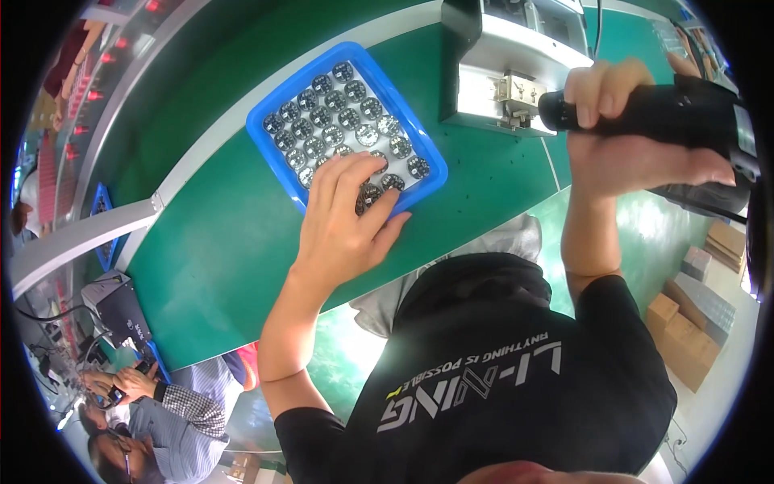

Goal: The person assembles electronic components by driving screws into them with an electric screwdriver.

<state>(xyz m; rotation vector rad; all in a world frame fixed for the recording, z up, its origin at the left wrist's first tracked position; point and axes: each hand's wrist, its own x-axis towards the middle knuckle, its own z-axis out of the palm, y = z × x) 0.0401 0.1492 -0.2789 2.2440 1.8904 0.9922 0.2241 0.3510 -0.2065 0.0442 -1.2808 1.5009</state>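
Note:
My left hand (343, 214) reaches over the near edge of a blue tray (270, 157) on the green table. Its fingers are apart and curve down among small round parts (333, 135), dark and silvery, that sit in rows on a white bed. One round part (368, 196) shows between the fingers; none is visibly lifted. Up at the right, my right hand (613, 121) is wrapped round a thick black cylindrical tool (669, 109). The tool's ribbed end (556, 110) points left, close to a metal fixture (524, 93) on a white machine.
The white machine (484, 73) stands at the table's far right. Small dark specks dot the green table (476, 177) before it. A pale rail (89, 234) runs along the left. Another person (177, 411) works at lower left beside a dark box (117, 306). Cardboard boxes (681, 339) lie right.

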